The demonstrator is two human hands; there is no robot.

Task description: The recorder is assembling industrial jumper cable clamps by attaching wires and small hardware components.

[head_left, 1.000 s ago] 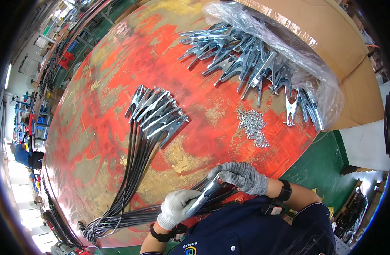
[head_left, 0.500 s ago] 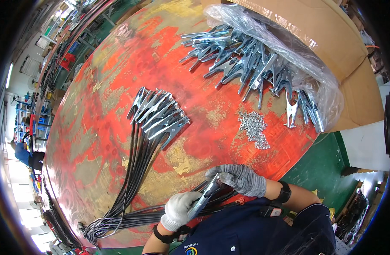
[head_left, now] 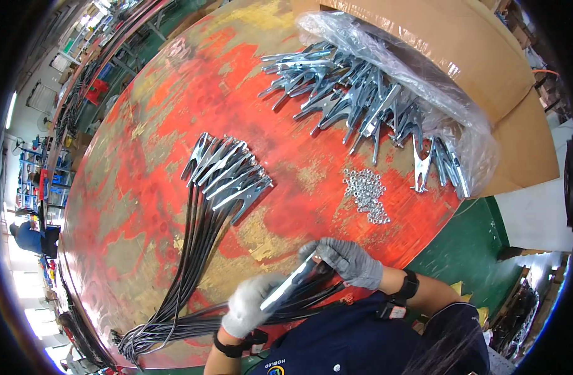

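Clamp (head_left: 291,282) lengthwise between both gloved hands

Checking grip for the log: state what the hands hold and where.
Both gloved hands hold one metal clamp: left hand at its lower end, right hand at its upper end.

Probably a factory workshop: worn red workbench (head_left: 174,156); heaped metal clamps (head_left: 361,100)

Red worn table (head_left: 174,106) bears clamps (head_left: 227,172), nuts (head_left: 366,194), cables (head_left: 186,275)
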